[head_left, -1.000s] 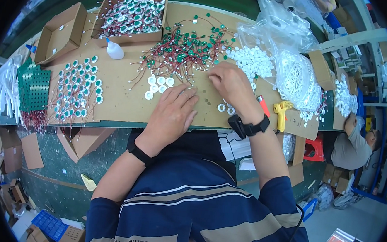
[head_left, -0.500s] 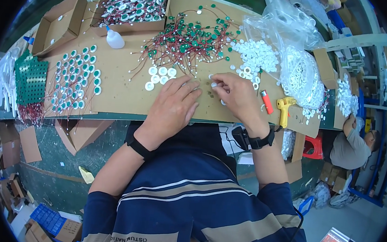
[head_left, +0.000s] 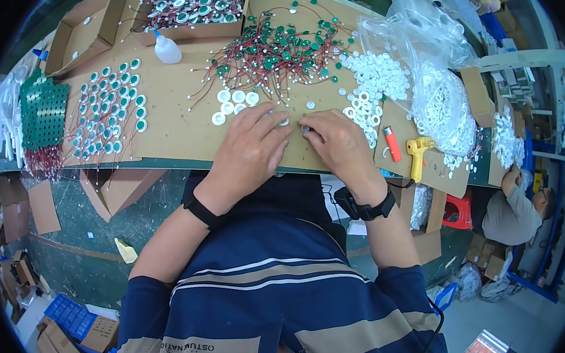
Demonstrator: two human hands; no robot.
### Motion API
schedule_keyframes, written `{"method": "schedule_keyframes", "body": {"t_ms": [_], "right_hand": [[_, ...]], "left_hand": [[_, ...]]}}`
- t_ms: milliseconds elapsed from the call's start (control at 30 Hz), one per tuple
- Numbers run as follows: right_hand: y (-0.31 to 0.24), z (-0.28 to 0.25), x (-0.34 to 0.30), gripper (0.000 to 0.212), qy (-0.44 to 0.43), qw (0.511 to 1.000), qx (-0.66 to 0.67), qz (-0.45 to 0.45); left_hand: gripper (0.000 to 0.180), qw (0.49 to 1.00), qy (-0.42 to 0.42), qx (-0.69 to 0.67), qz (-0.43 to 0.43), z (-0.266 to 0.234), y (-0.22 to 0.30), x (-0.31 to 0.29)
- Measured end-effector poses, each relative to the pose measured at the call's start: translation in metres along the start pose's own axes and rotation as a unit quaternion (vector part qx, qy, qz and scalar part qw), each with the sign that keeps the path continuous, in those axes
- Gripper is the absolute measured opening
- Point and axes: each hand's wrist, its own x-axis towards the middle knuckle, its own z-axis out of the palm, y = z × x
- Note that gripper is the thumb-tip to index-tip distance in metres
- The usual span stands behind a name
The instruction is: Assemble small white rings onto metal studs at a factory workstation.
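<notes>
My left hand (head_left: 250, 149) lies palm down near the front of the cardboard-covered bench, its fingers loosely stretched beside a small group of white rings (head_left: 238, 97). A bit of white shows at its fingertips, mostly hidden. Just to the right, my right hand (head_left: 340, 141) is closed in a pinch on a small white disc (head_left: 305, 128), low over the cardboard. One loose white disc (head_left: 310, 105) lies beyond the right fingertips. Farther back is a tangled heap of green discs with red wires (head_left: 286, 47).
At left, green-and-white wired discs (head_left: 112, 107) lie in rows. A box of similar pieces (head_left: 191, 31) and a white squeeze bottle (head_left: 168, 49) stand behind. To the right are loose white caps (head_left: 377, 74), a red lighter (head_left: 392, 144) and a yellow glue gun (head_left: 419, 157). Another person (head_left: 515, 208) sits far right.
My right hand has drawn slightly nearer to me and to the left, keeping its pinch. A loose white disc now shows beyond its fingertips. My left hand has barely moved.
</notes>
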Motion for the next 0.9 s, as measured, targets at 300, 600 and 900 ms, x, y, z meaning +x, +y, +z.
{"method": "schedule_keyframes", "body": {"t_ms": [300, 600, 900], "right_hand": [[-0.008, -0.006, -0.003, 0.025, 0.016, 1.000, -0.016, 0.016], [-0.006, -0.001, 0.001, 0.022, 0.015, 0.998, -0.046, 0.029], [-0.018, 0.007, 0.022, 0.022, 0.017, 1.000, 0.013, -0.015]], "left_hand": [[0.027, 0.994, 0.087, 0.038, -0.052, 0.002, -0.005, -0.002], [0.021, 0.991, 0.095, 0.063, -0.073, 0.003, -0.005, -0.002], [0.024, 0.992, 0.087, 0.064, -0.070, 0.003, -0.004, -0.002]]}}
